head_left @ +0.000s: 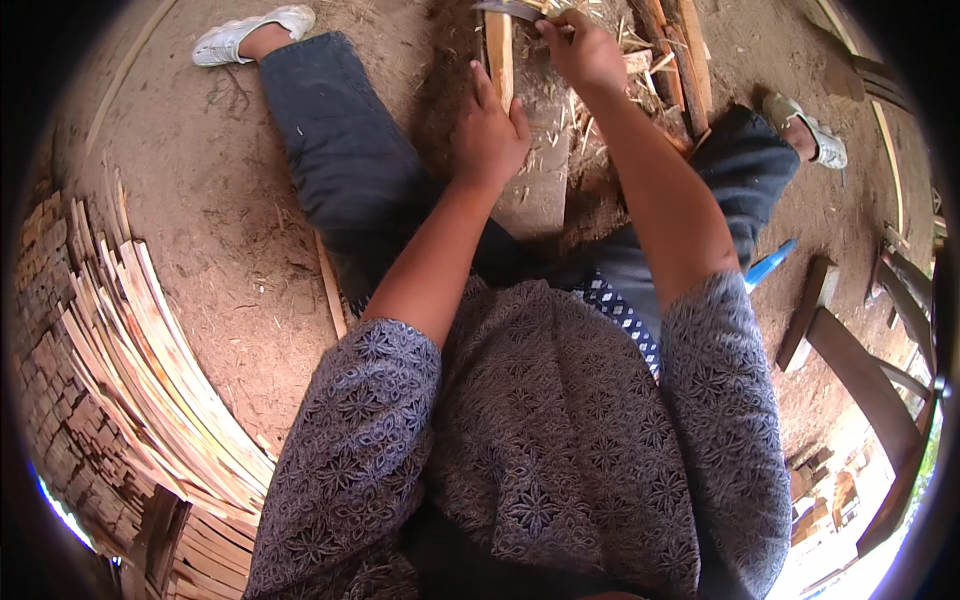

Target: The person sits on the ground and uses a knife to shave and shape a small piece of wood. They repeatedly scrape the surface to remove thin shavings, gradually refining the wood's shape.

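Note:
My left hand [488,138] grips the near end of a narrow pale wooden strip [500,48], thumb on one side and fingers on the other. The strip points away from me along a flat board [543,185] between my legs. My right hand [588,58] is closed round the handle of a knife [518,9]. The blade reaches left over the far part of the strip, close to the picture's top edge. Whether its edge touches the wood I cannot tell.
Shavings and longer wood pieces [690,60] lie right of the board on the dirt floor [225,290]. Long split strips [150,350] are piled at left. A blue object [771,263] lies by my right leg, near a dark wooden frame [860,370].

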`<state>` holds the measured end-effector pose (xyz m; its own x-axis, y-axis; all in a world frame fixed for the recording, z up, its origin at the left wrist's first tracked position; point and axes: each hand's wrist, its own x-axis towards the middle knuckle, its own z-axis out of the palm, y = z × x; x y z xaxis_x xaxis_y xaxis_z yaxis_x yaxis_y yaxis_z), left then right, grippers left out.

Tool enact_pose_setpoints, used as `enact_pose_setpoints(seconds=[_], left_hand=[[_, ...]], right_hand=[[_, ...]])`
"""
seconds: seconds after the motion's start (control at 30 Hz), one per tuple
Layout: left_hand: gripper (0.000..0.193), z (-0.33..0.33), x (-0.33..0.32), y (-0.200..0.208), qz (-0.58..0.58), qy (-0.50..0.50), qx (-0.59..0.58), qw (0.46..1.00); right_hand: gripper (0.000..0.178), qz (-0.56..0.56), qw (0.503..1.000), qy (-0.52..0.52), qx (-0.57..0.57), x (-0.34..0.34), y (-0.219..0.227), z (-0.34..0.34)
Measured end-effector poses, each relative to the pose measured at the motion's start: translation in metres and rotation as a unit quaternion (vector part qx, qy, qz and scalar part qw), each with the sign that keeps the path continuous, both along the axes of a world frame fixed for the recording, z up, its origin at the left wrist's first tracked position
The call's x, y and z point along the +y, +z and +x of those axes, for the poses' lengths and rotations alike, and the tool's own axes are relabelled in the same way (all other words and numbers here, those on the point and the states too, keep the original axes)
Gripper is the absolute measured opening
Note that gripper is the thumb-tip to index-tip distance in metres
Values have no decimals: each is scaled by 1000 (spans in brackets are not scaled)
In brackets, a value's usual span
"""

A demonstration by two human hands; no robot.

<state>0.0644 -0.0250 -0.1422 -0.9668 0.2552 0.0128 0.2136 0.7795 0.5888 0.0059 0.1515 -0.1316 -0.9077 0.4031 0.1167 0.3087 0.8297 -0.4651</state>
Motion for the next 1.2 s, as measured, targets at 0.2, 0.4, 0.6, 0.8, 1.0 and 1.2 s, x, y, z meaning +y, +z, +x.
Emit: enact_pose_setpoints(seconds=[0.2, 0.4, 0.6, 0.8, 1.0, 1.2], left_hand=[[78, 5, 0, 5, 16, 19, -63, 998], [78, -6, 4, -2, 21, 13, -56, 998], [78, -3, 3, -2, 27, 9, -16, 999], [78, -3, 0, 1, 19, 3, -37, 999], [80, 7, -2, -9, 11, -2, 3, 1000], [77, -1, 4, 4, 32, 8, -78, 996]], right_hand=[[42, -107, 992, 42, -57, 7, 3, 2], [34, -138, 984, 110, -28, -8, 21, 52], [36, -82, 994, 47, -61, -6, 20, 22], [29, -64, 995, -9, -76, 2, 29, -45], [38, -41, 999, -19, -2, 48, 2, -63], [38, -172, 979, 104, -39, 5, 18, 36]])
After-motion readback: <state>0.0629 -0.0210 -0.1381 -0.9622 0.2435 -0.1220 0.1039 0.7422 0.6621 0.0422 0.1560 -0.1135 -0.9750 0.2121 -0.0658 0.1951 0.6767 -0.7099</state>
